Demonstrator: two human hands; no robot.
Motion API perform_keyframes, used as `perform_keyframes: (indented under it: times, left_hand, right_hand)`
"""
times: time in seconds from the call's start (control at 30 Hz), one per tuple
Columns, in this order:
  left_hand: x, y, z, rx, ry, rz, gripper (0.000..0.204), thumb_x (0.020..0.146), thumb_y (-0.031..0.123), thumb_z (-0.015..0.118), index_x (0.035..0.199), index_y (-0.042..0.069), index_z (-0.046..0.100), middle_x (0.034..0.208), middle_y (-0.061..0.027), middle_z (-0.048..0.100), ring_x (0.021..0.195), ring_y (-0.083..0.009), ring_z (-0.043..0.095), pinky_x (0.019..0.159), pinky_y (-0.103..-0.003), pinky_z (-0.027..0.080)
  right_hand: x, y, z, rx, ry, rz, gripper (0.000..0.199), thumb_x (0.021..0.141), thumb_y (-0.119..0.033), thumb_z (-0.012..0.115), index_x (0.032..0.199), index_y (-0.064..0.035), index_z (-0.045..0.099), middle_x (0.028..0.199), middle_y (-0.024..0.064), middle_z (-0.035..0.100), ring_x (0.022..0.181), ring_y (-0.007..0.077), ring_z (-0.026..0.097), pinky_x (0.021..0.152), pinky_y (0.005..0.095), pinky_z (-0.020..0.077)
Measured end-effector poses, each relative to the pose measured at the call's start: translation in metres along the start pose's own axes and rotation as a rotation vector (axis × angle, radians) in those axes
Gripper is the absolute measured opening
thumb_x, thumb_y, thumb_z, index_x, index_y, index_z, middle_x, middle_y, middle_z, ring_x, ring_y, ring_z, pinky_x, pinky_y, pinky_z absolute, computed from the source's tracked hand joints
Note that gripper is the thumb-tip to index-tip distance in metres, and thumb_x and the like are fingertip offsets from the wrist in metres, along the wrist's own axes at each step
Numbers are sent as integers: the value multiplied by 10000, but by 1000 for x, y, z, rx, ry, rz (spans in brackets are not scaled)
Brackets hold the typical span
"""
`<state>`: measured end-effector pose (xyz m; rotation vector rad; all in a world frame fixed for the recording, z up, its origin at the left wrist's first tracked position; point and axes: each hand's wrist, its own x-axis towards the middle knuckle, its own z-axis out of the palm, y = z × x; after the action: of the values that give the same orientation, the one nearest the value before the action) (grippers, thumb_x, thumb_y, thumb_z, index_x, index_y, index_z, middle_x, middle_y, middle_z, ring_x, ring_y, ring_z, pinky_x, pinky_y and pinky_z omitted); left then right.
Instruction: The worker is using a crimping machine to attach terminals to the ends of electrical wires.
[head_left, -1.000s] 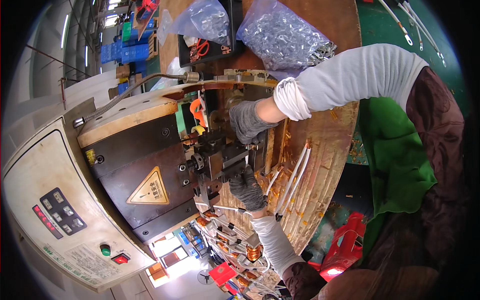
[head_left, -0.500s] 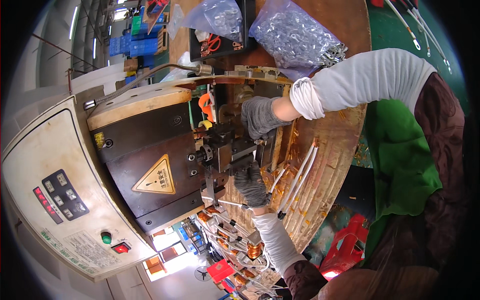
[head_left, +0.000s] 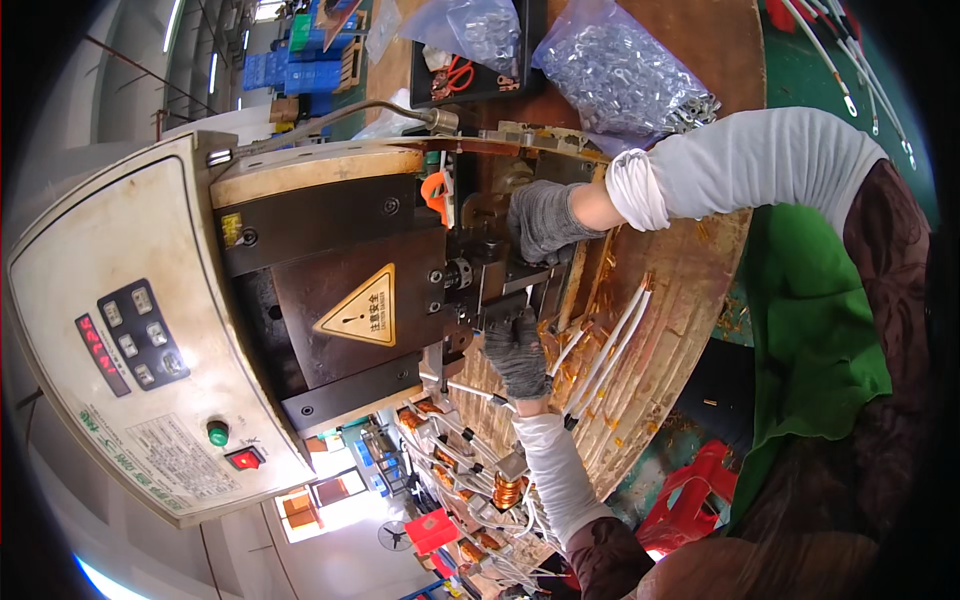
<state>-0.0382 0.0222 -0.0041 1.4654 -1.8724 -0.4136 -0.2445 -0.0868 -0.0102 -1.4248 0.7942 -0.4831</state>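
Both hands wear grey knit gloves and work at the die of a benchtop terminal crimping press (head_left: 340, 290). One gloved hand (head_left: 520, 352), which I take to be the left, is curled closed just in front of the die, pinching what looks like the end of a thin white wire (head_left: 478, 392); the exact grip is hard to read under the glove. The wire trails back from that hand toward the wrist. The right hand (head_left: 545, 220) lies beyond it, fingers bent against the press's applicator (head_left: 480, 265); I cannot tell whether it grips anything.

More white wires (head_left: 610, 350) lie beside the left hand on the round wooden table (head_left: 690, 270). Beyond the right hand sits a clear bag of metal terminals (head_left: 620, 75).

The wire seems light and limp, so it is best held close behind its stripped tip.
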Motion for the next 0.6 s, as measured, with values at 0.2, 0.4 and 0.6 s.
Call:
perform_keyframes:
  times: [0.2, 0.4, 0.6]
  left_hand:
    - [-3, 7, -5, 117, -13, 93, 86, 822, 25, 597, 905, 15, 615, 838, -37, 628, 736, -119, 539, 676, -260, 442]
    - [-31, 35, -18, 45, -143, 41, 190, 774, -41, 582, 957, 8, 591, 877, -38, 552, 814, -127, 517, 725, -249, 420]
    - [-49, 42, -101, -90, 557, 160, 238, 873, 245, 513, 834, 14, 552, 677, -84, 560, 660, -151, 529, 581, -282, 407]
  right_hand:
    - [15, 15, 1, 147, 31, 40, 96, 641, -47, 646, 718, 10, 638, 598, 102, 611, 497, 187, 610, 428, 277, 499]
    - [-40, 25, -5, 157, -93, -448, 142, 735, -119, 635, 809, 2, 635, 659, 73, 623, 556, 140, 613, 525, 253, 528]
    - [-110, 16, -10, 159, -59, -37, 175, 792, -159, 615, 833, 11, 623, 750, 102, 641, 626, 166, 630, 533, 272, 533]
